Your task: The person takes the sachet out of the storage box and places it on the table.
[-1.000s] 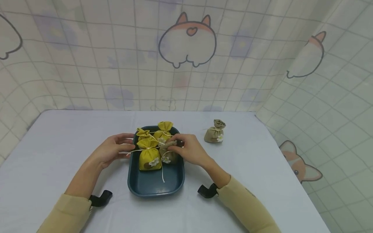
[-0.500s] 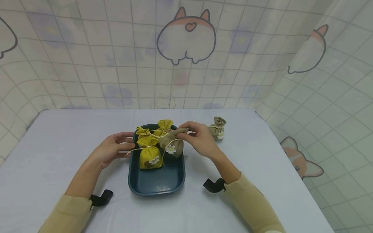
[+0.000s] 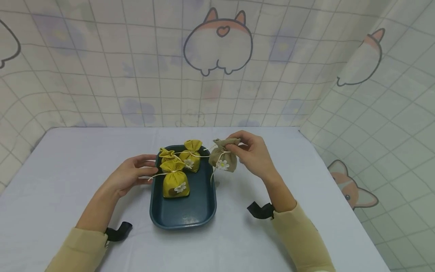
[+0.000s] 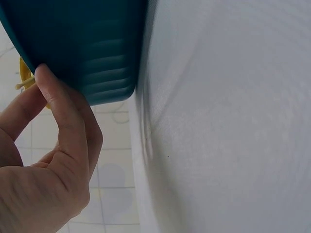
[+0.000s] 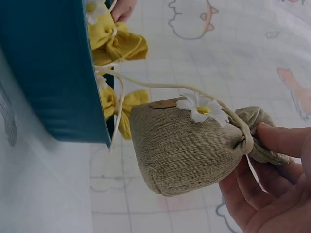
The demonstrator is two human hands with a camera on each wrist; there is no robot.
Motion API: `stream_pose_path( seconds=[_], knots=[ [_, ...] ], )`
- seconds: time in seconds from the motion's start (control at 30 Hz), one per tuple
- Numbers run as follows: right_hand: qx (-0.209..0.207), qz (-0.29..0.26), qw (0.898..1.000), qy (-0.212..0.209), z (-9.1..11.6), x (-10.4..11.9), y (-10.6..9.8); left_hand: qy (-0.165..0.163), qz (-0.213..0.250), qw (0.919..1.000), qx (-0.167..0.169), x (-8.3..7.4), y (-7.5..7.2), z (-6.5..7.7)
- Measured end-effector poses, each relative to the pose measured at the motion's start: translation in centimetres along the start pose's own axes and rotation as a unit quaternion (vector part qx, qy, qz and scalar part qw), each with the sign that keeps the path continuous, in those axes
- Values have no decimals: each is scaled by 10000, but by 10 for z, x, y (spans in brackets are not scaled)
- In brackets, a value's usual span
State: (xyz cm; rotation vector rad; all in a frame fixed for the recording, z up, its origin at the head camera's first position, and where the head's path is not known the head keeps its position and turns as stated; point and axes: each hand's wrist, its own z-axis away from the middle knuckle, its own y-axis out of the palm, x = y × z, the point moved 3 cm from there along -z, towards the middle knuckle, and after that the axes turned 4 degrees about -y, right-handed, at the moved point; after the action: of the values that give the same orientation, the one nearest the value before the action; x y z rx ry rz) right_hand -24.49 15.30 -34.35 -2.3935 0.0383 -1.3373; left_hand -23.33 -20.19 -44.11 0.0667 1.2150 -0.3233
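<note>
You are in a curtained-off space, though whether it belongs to a home or a studio cannot be told. Pale cloth (image 3: 102, 81) printed with a grid, cartoon dogs (image 3: 217, 47) and faint flowers (image 3: 137, 111) hangs in soft folds behind and beside your white-covered table (image 3: 204, 249).

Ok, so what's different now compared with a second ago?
The right hand has lifted the brown bag out of the tray, up and to the right, still pinching its top. The other brown bag can't be seen now, probably hidden behind that hand. The three yellow bags stayed in the tray, and the left hand stayed at its left rim.
</note>
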Motion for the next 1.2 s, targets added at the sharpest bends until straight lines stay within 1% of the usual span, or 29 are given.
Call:
stream_pose_path(
  seconds=[0.17, 0.3, 0.43, 0.53, 0.63, 0.87, 1.03, 1.2],
  knots=[
    [-74, 91, 9999, 91, 0, -3, -9, -39, 36, 10000, -23, 0, 1, 1],
    [-141, 269, 9993, 231, 3, -5, -15, -21, 47, 10000, 1, -1, 2, 0],
    [-254, 243, 9986, 387, 9, -6, -22, 15, 58, 10000, 61, -2, 4, 1],
    [-329, 136, 9983, 463, 13, -7, -29, 17, 81, 10000, 51, -2, 3, 1],
    [-355, 158, 9978, 537, 18, -10, -37, 17, 70, 10000, 44, -2, 2, 2],
    [-272, 465, 9948, 867, 26, -28, -53, -12, 25, 10000, 23, -2, 1, 1],
    [-302, 594, 9906, 1194, 28, -44, -61, 0, 47, 10000, 5, -3, 1, 2],
    [-281, 707, 9870, 1418, 29, -55, -66, 6, 30, 10000, -18, -4, 2, 4]
  ],
)
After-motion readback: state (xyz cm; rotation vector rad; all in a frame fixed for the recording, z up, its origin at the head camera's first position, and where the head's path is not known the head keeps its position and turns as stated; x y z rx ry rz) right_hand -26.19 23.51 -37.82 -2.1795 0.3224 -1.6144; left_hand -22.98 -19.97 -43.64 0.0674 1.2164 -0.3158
